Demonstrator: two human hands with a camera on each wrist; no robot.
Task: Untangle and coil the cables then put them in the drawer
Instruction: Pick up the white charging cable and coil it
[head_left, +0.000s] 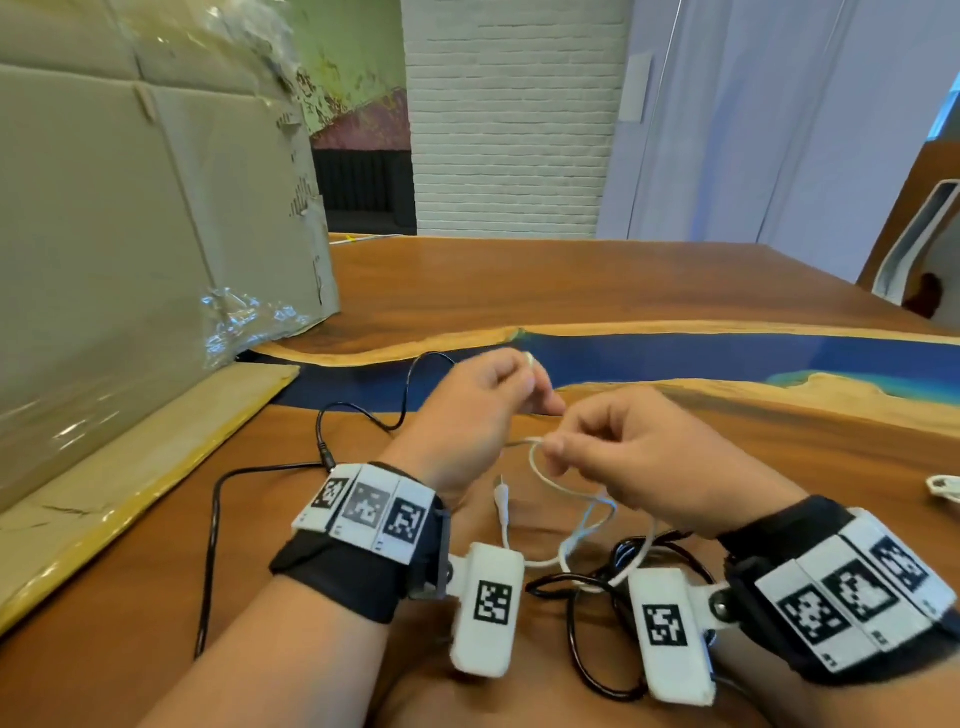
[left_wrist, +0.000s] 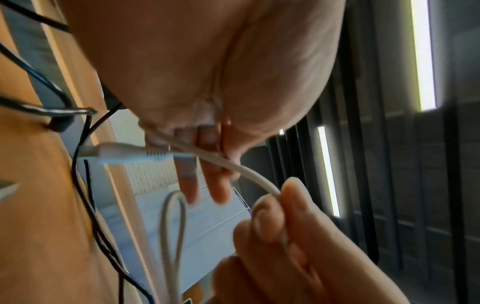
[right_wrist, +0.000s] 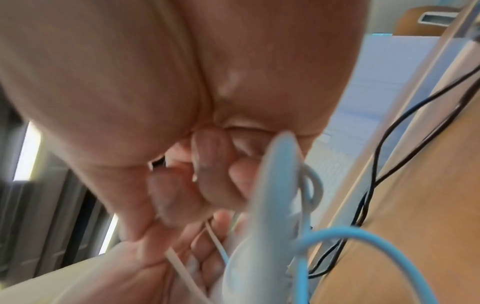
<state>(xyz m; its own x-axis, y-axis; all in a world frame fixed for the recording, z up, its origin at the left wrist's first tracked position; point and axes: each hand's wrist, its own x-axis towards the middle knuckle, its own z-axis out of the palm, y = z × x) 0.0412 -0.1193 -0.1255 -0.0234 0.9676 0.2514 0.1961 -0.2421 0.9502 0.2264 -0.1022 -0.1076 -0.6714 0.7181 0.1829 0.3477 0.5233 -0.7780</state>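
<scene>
I hold both hands above the wooden table (head_left: 597, 280): my left hand (head_left: 467, 415) pinches the white USB cable (head_left: 550, 483) with curled fingers, and my right hand (head_left: 639, 457) pinches the same cable just beside it. The cable's loop hangs between my 2 wrists, its connector (head_left: 503, 501) pointing away from me. The black cable (head_left: 358, 415) lies on the table left of my hands, beside the cardboard box (head_left: 130, 208).

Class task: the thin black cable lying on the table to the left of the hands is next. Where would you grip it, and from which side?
Probably just behind the barrel plug of the black cable, pinched from above: that free end lies flat on the table, clear of the white cable.
</scene>
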